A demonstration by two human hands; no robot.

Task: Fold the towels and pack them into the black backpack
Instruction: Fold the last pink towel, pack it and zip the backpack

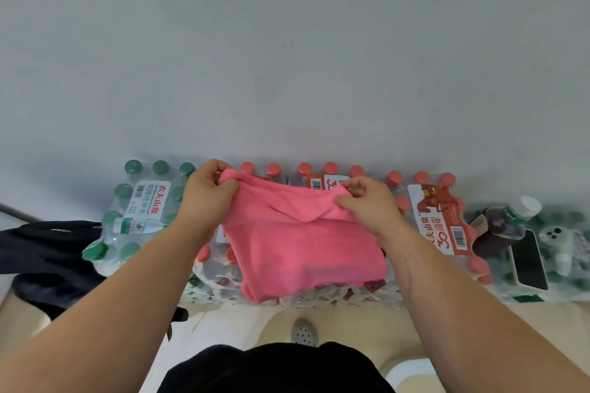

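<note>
A pink towel (297,249) hangs doubled over the shrink-wrapped packs of bottled water, its lower edge near their front. My left hand (207,191) pinches its upper left corner between thumb and fingers. My right hand (367,201) pinches the upper right edge, and the cloth sags between the two hands. The black backpack (48,252) lies slumped at the left edge, beside the green-capped pack and apart from both hands.
Packs of water bottles with green caps (137,201) and red caps (440,217) line the wall. On the right packs lie a dark drink bottle (507,223), a phone (528,262) and a small white gadget (555,242). A grey shoe (305,333) shows on the floor below.
</note>
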